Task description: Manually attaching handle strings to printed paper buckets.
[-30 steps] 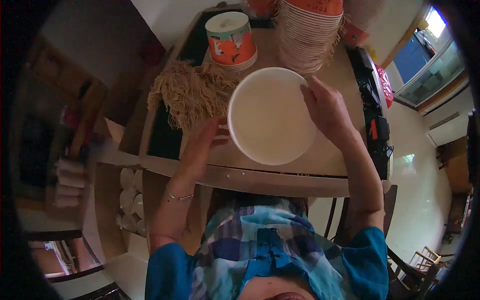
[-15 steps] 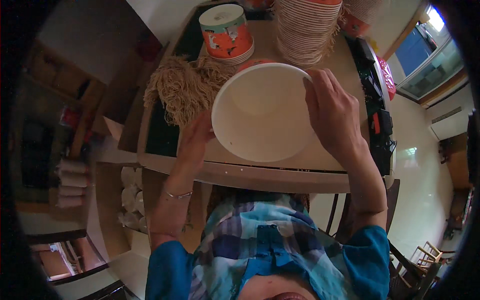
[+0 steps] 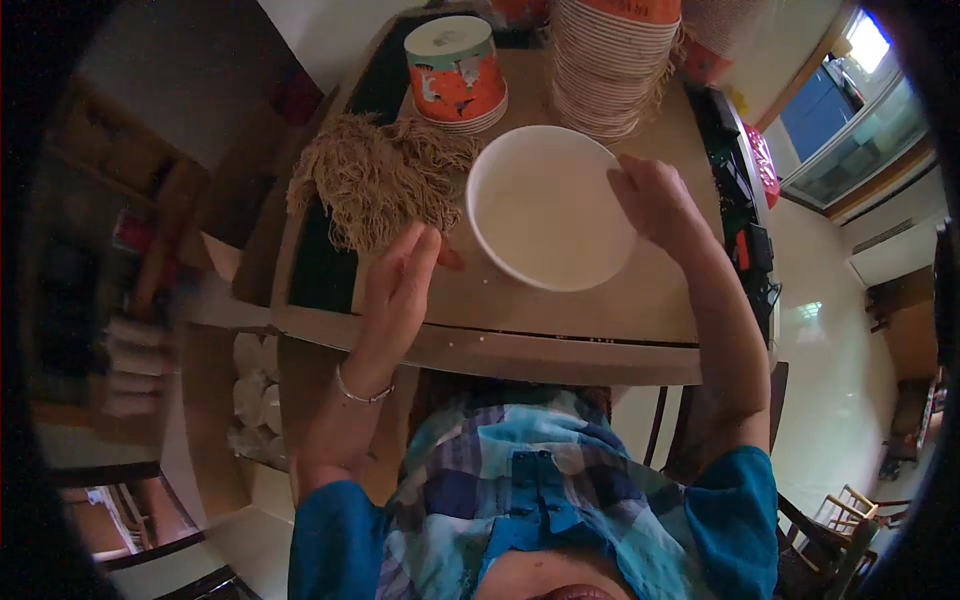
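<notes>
A round white-lined paper bucket (image 3: 550, 215) is tilted with its mouth toward me above the table's near middle. My right hand (image 3: 660, 205) grips its right rim, thumb inside and fingers behind. Left of the bucket and apart from it, my left hand (image 3: 398, 290) has loosely bent fingers, one fingertip apart from the others, and no visible object in it. Just beyond that hand lies a heap of tan cords (image 3: 370, 180). Behind the heap, an orange and green printed bucket (image 3: 457, 85) stands upside down, several rims stacked at its base.
A tall stack of nested buckets (image 3: 612, 75) rises at the back of the table (image 3: 610, 320), loose cords hanging along its side. Dark boxy items (image 3: 757, 245) line the right edge beside a pink basket (image 3: 762, 165). An open carton (image 3: 215, 420) with white rolls stands below left.
My left hand has let go of the bucket's left side and drawn slightly away. The bucket, still in my right hand, has shifted right and tilted differently.
</notes>
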`<state>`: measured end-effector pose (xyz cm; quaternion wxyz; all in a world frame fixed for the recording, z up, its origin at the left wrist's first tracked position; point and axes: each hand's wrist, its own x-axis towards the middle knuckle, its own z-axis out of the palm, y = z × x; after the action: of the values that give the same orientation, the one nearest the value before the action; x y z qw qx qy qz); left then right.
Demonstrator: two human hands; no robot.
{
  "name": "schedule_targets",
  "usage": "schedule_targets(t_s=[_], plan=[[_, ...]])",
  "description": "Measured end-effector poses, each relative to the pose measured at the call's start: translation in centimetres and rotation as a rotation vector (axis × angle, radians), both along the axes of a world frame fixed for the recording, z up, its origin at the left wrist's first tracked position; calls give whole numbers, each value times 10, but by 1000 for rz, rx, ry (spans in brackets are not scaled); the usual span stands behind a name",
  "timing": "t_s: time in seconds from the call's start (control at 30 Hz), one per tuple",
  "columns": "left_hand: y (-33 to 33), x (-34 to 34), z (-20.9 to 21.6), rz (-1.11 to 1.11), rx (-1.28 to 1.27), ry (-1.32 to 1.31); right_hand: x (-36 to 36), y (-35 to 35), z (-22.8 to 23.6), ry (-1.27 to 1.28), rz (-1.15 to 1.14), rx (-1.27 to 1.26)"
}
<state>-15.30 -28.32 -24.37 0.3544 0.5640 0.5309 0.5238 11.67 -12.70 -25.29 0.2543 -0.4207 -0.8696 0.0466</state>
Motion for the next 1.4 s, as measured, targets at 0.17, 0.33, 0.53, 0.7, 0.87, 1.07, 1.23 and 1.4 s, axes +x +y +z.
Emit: schedule_targets(t_s=[0.17,0.33,0.53,0.7,0.87,1.07,1.23,1.4], plan=[[7,-3,-12,2,0,-121,0,14,24,167,-194,-790],[8,-5,-17,14,39,-218,-1,14,39,120,-196,-819],[4,-15,-19,27,28,-120,-5,0,25,169,-215,-673],[3,-27,-44,58,70,2,-10,-29,14,66,-222,-493],[4,-54,-63,175,53,154,-17,-44,29,94,-343,-746],[-1,-115,-91,538,128,441,-4,-49,21,98,-341,-530],[-17,-142,-113,517,42,598,1,-73,17,34,-374,-362],[-19,-145,-120,508,-27,549,-38,-135,48,142,120,-226]])
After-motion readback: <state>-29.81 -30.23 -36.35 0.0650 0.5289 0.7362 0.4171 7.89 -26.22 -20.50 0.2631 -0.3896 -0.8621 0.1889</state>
